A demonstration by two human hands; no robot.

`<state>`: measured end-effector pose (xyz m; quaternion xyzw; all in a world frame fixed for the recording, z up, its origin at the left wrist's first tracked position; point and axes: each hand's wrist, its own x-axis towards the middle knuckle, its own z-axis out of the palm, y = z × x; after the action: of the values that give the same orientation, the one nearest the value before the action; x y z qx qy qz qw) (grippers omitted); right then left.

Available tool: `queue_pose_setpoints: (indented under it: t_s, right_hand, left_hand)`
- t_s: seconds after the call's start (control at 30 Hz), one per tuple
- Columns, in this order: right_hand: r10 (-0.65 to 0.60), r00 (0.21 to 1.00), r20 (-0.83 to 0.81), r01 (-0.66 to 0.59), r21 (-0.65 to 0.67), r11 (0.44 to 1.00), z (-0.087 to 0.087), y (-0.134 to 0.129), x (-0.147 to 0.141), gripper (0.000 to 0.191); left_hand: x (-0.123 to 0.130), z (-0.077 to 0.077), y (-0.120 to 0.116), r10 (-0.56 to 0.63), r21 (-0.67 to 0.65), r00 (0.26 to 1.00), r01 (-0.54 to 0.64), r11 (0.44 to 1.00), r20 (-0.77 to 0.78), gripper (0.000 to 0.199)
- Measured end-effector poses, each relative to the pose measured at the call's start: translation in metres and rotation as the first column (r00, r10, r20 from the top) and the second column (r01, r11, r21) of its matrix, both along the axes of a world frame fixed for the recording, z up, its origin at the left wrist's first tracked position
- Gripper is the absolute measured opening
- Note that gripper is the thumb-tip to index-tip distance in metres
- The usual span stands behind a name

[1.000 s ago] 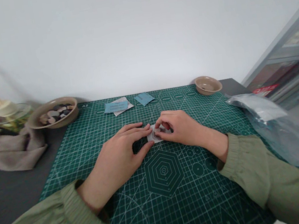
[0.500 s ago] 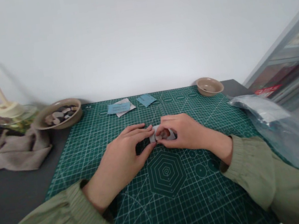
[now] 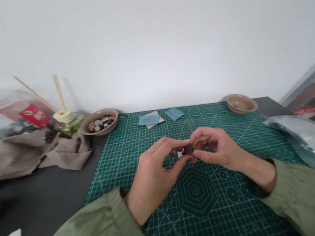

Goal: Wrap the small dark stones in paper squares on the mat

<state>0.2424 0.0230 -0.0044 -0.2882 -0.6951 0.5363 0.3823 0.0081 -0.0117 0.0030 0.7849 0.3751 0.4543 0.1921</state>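
Observation:
A small dark brown piece (image 3: pixel 188 150), which looks like a stone, is between my hands above the middle of the green cutting mat (image 3: pixel 139 152). My left hand (image 3: pixel 157 166) pinches it from the left between thumb and fingertips. At its right edge, the thumb and curled fingers of my right hand (image 3: pixel 217 146) close on it too. Part of a small white paper (image 3: pixel 179 154) shows behind the piece; fingers cover most of it.
At the back left, a tan bowl (image 3: pixel 84 130) holds several mixed stones, near a reed diffuser (image 3: pixel 64 116) and grey-brown cloth (image 3: pixel 69 150). Blue paper slips (image 3: pixel 174 113) lie at the mat's far edge. Another tan bowl (image 3: pixel 242 109) and a clear plastic bag (image 3: pixel 307 138) are right.
The view has turned left. The dark brown piece now shows between my fingers; before, my hands were pressing at the white paper on the mat. My left fingers have moved onto the piece.

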Motion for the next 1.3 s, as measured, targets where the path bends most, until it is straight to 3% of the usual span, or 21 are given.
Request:
queue_pose_setpoints:
  t_s: [0.1, 0.43, 0.63, 0.8, 1.3]
  right_hand:
    - [0.014, 1.000, 0.021, -0.015, 0.030, 0.999, 0.002, -0.004, 0.000, 0.029]
    - [-0.130, 0.988, 0.084, 0.101, 0.291, 0.951, 0.011, -0.012, 0.002, 0.037]
    - [-0.168, 0.985, 0.034, 0.150, 0.306, 0.940, 0.012, -0.014, 0.000, 0.031]
    - [-0.158, 0.987, 0.030, 0.141, 0.310, 0.940, 0.014, -0.016, 0.000, 0.032]
    - [-0.222, 0.975, 0.018, 0.197, 0.389, 0.900, 0.016, -0.018, -0.001, 0.027]
  left_hand:
    - [-0.001, 0.001, 0.000, 0.001, 0.028, 0.999, -0.002, 1.000, 0.032, 0.027]
    - [-0.004, 0.006, -0.004, 0.022, 0.166, 0.999, -0.028, 0.986, 0.035, 0.020]
    - [-0.003, 0.013, -0.007, 0.074, 0.145, 0.997, -0.079, 0.986, 0.036, 0.019]
    - [-0.002, 0.017, -0.008, 0.046, 0.149, 0.996, -0.056, 0.987, 0.070, 0.016]
    - [-0.004, 0.015, -0.007, 0.023, 0.137, 0.995, -0.037, 0.990, 0.099, 0.022]
